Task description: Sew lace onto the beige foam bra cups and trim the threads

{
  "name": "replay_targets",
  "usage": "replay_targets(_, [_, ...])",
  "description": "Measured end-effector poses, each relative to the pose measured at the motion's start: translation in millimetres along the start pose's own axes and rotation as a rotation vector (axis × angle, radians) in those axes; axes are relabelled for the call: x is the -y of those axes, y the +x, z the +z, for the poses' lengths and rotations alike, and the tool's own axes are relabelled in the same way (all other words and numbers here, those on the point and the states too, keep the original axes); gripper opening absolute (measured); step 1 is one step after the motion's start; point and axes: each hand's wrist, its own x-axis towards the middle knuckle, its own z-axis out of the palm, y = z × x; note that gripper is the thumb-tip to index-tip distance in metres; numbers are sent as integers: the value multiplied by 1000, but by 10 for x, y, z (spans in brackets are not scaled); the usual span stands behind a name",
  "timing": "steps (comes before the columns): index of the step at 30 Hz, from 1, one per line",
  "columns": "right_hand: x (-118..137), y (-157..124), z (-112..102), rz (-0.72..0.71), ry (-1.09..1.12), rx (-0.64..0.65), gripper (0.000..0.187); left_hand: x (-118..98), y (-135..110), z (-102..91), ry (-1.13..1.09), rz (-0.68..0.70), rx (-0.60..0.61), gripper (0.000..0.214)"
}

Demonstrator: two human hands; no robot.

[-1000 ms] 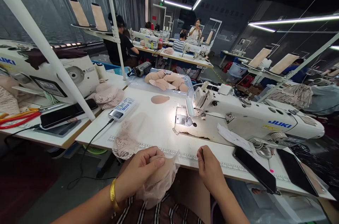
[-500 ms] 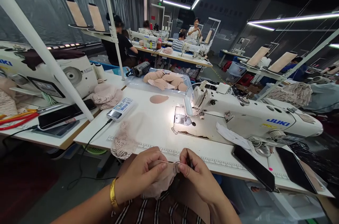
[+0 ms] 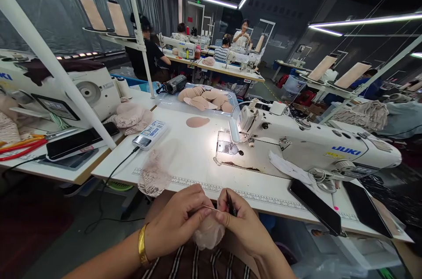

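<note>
Over my lap, just off the table's front edge, my left hand (image 3: 180, 217) pinches a sheer beige fabric piece (image 3: 209, 234) between thumb and fingers. Thumb and fingertips of my right hand (image 3: 245, 222) grip the same piece by its edge. A taut, narrow strip of it spans the gap between both thumbs. Small dark thread snips (image 3: 230, 203) are tucked in my right fingers, points up; their lower part is hidden. Left of my hands, a beige lace piece (image 3: 154, 175) hangs partly over the table edge.
A JUKI sewing machine (image 3: 306, 138) stands on the right of the white table (image 3: 184, 156). Two phones (image 3: 314, 206) lie at the front right. A white corded device (image 3: 150, 135) sits left. Behind are a beige oval pad (image 3: 198, 122) and a plastic tray (image 3: 168, 105) of pads.
My hands have drawn slightly closer together. The fabric below them has swung right and bunched, and its upper edge is now stretched between my thumbs. The dark snips show more plainly.
</note>
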Motion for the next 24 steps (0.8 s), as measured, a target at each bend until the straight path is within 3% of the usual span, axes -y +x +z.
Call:
replay_targets(3, [-116, 20, 20, 42, 290, -32, 56, -12, -8, -4, 1, -20, -14, 25])
replay_targets(5, [-153, 5, 33, 34, 337, -48, 54, -23, -3, -7, -5, -45, -19, 26])
replay_targets(8, [-192, -40, 38, -95, 105, -114, 40, -26, 11, -4, -19, -69, -21, 26])
replay_targets(11, [-270, -47, -22, -375, -427, -306, 22, -22, 19, 6, -33, -75, -31, 25])
replay_targets(13, [-337, -4, -124, -553, -750, -455, 21, -19, 22, 11, -46, -101, -51, 26])
replay_targets(15, [-394, 66, -262, -585, -834, -540, 21, -16, 27, 14, -70, -156, -67, 28])
replay_targets(20, [-485, 199, -569, -551, -865, -602, 23, -6, 35, -18, -193, -271, -87, 30])
replay_targets(24, [-495, 152, -596, -494, -840, -607, 24, 25, 21, -93, -262, -312, -96, 29])
